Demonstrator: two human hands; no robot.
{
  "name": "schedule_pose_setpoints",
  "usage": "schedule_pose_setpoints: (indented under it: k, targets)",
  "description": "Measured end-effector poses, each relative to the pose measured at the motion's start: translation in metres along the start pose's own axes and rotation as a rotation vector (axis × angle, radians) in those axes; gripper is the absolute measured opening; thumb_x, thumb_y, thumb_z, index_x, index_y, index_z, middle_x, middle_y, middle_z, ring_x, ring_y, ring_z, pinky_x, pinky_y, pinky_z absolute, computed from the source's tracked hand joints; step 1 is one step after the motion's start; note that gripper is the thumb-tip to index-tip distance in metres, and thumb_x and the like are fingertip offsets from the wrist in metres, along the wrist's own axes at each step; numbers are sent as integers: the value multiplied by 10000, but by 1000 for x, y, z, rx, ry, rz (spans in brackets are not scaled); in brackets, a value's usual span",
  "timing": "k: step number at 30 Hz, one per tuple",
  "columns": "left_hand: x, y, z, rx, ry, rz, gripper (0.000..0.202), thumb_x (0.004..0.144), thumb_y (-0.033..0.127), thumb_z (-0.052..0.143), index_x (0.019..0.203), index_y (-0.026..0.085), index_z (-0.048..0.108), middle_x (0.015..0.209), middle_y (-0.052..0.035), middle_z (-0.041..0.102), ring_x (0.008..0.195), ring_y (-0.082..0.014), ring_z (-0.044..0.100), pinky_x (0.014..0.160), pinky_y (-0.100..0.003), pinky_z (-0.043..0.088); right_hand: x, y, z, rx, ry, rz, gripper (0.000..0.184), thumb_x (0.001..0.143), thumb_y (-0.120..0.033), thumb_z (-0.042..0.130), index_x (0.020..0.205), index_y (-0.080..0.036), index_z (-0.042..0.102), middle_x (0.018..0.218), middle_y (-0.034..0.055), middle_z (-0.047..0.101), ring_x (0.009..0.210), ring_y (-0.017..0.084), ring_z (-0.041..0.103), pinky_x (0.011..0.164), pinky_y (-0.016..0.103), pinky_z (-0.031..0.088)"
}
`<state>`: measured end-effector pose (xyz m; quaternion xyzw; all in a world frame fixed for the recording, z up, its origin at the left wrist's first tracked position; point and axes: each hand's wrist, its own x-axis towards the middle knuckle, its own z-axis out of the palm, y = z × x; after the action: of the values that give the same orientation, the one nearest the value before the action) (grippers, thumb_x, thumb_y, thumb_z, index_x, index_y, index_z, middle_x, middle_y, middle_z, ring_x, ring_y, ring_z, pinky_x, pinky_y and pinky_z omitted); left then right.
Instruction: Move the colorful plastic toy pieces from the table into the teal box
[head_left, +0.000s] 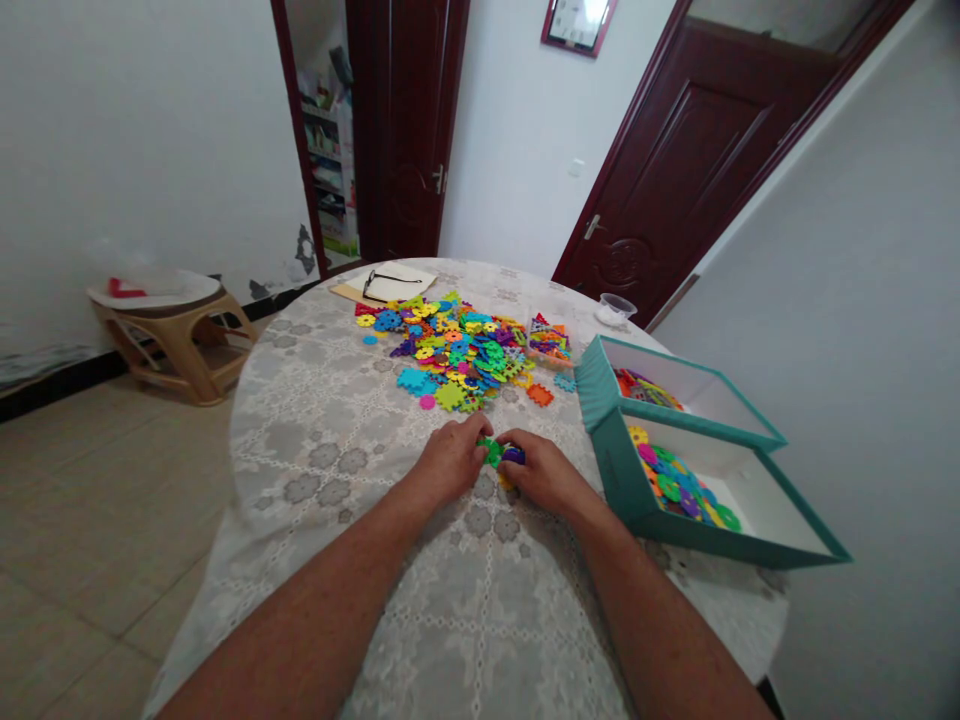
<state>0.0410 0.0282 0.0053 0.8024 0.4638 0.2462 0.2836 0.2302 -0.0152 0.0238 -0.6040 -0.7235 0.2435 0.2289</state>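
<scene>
Both my hands meet at the middle of the round table (315, 440). My left hand (450, 462) is closed, pinching a green plastic gear piece (491, 450). My right hand (541, 472) is closed on a purple piece (514, 455) pressed against the green one. A yellow bit (504, 484) shows under my right hand. Beyond them lies a pile of several colourful gear pieces (457, 350).
Two teal boxes (622, 470) with white insides stand at the right, holding more pieces. A small clear tub (549, 340) of pieces, a clear cup (616, 309), and glasses on paper (390, 283) sit farther back. A wooden stool (176, 335) stands on the floor at left.
</scene>
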Motion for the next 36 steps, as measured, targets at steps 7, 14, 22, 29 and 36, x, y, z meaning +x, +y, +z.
schedule_pose_setpoints:
  k: [7,14,22,29,36]
  targets:
    - [-1,9,-5,-277,63,98,107,940,212,528,941,224,634,834,4,700,799,-165,637,726,-285,425,-2,2,8,176,182,-71,208,887,-293,635,1084,-254,692,1063,46,727,979,224,656,896,370,497]
    - [0,9,-20,-221,121,109,159,973,307,536,982,217,668,972,-37,727,903,-186,667,818,-299,482,-16,-17,-23,-94,450,-146,145,960,-359,592,934,-221,627,930,50,652,877,210,603,794,327,459]
    - [-10,-2,-35,342,-169,-49,311,824,385,722,1081,211,713,1150,-119,688,1078,-294,653,878,-352,490,-56,30,-106,-618,808,153,192,915,-348,576,992,-190,651,934,122,661,893,286,591,807,396,451]
    - [-7,-2,-32,337,-207,-65,231,836,243,678,1063,200,676,1117,-122,699,1036,-266,640,852,-325,452,-62,39,-109,-654,868,217,252,929,-313,527,1060,-160,679,1045,172,681,1002,317,602,887,437,454]
    - [-8,-6,-31,273,-151,-92,229,797,252,727,1015,197,678,1109,-132,668,1004,-278,634,837,-340,442,-39,-10,-33,-271,140,10,166,951,-349,607,1020,-215,675,995,85,709,890,220,641,795,320,440]
